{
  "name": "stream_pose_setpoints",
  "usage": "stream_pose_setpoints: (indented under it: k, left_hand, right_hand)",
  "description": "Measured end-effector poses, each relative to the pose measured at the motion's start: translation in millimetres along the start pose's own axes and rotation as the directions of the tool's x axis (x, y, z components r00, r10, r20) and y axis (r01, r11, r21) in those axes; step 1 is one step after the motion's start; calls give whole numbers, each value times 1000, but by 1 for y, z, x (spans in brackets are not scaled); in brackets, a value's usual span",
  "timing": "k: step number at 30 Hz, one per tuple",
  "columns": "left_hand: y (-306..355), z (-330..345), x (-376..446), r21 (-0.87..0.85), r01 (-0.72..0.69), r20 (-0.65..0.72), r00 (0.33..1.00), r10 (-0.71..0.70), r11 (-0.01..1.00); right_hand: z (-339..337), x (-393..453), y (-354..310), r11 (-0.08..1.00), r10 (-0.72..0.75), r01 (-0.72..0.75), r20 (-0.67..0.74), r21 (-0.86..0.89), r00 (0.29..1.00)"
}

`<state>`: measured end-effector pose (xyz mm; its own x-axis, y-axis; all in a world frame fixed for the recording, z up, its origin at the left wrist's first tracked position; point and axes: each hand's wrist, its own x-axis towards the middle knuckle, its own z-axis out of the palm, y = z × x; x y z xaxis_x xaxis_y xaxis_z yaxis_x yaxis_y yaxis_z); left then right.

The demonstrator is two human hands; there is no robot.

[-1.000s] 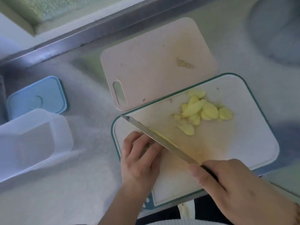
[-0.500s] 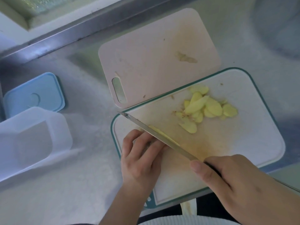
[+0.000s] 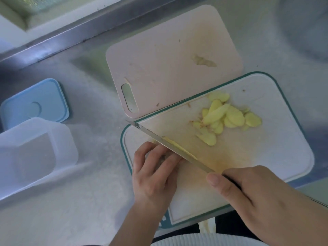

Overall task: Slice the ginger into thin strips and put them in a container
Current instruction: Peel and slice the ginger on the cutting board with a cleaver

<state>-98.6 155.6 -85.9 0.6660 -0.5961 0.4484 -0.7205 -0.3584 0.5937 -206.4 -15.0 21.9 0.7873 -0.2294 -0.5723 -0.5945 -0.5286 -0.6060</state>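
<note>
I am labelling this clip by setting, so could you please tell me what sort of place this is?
Most likely a home kitchen counter: a knife slices ginger on a white cutting board, a pink board lies behind it, and a clear food container stands on the steel worktop.

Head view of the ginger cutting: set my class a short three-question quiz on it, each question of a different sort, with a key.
1. True or false: the ginger slices lie in the clear container.
2. Which hand grips the knife? A) left hand B) right hand
3. Fill in: the blue lid lies on the counter beyond the ____.

Key
1. False: they lie on the white cutting board.
2. B; the left hand steadies the piece being cut.
3. Clear container.
</note>
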Motion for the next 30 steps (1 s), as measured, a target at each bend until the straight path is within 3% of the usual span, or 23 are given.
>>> stream_pose_setpoints:
  k: [30]
  left_hand:
    - [0, 0, 0, 6, 21, 5, 1000, -21, 1000]
  right_hand:
    - [-1, 6, -2, 999, 29, -29, 15, 17, 999]
